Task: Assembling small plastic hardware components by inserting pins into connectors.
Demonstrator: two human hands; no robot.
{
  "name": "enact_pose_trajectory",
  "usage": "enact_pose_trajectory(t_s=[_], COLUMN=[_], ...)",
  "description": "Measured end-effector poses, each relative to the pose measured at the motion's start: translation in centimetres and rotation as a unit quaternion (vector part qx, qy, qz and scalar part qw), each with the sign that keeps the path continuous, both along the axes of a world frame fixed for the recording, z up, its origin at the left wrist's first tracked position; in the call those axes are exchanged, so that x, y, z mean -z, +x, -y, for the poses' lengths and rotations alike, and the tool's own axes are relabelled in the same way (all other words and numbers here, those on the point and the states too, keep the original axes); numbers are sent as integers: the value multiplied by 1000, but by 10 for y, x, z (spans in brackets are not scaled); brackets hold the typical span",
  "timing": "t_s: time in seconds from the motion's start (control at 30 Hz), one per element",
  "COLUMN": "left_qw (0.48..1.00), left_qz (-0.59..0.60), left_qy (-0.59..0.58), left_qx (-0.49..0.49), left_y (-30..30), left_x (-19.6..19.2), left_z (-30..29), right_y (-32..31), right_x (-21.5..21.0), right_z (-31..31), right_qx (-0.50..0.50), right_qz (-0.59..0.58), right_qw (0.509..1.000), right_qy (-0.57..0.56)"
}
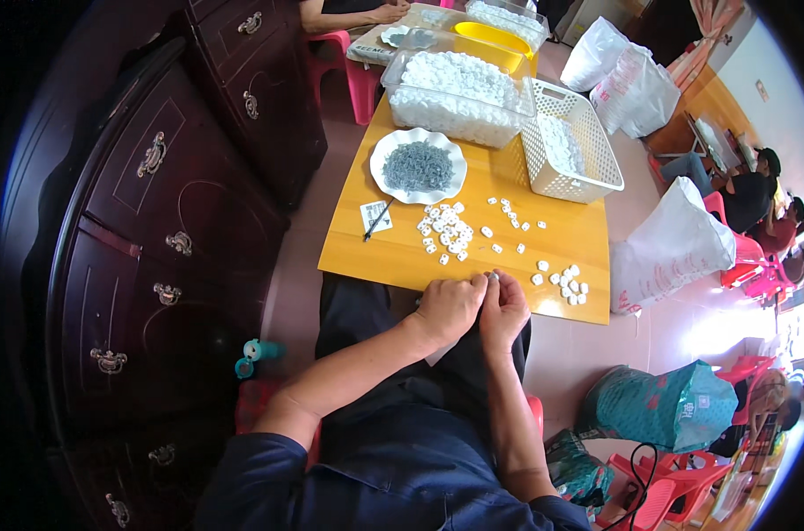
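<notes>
Just over the near edge of the wooden table (353,239), my left hand (452,305) and my right hand (506,311) meet at the fingertips. Both are closed in a pinch. A small pale piece (493,277) shows at the tips of my right fingers; what my left fingers grip is hidden. Beyond my hands lies a loose pile of small white plastic pieces (446,232) with dark holes. A smaller group of white pieces (568,281) sits by the right near corner. A white scalloped plate (380,159) holds a heap of small grey translucent parts (417,166).
A clear bin (459,124) full of white pieces and a white perforated basket (588,188) stand at the table's far side. A pen (378,219) lies on a paper slip. Dark cabinets (154,221) line the left; sacks (676,243) stand right. Another person's hands (390,12) are beyond.
</notes>
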State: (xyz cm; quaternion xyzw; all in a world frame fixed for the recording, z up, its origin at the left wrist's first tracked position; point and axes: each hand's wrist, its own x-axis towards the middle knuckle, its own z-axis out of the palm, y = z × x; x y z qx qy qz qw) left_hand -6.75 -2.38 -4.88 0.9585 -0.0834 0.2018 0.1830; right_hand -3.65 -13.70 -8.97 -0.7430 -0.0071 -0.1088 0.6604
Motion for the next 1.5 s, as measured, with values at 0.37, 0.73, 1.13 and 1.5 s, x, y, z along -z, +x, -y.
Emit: enact_pose_trajectory(t_s=[0.37,0.73,1.13,1.5], left_qw=[995,982,962,952], left_qz=[-78,-90,-177,-168], left_qy=[-65,-154,-173,-230], left_qx=[11,56,114,109], left_y=[1,0,8,10], left_x=[-5,-4,3,9], left_z=[-7,-34,-58,-61], right_y=[1,-2,-3,-1], right_x=[-3,1,-8,-2], right_z=[9,17,25,24], right_qx=[-50,-120,-194,-186], right_qz=[-62,-149,-199,-215], right_qw=[991,938,945,934], right_qy=[110,289,175,218])
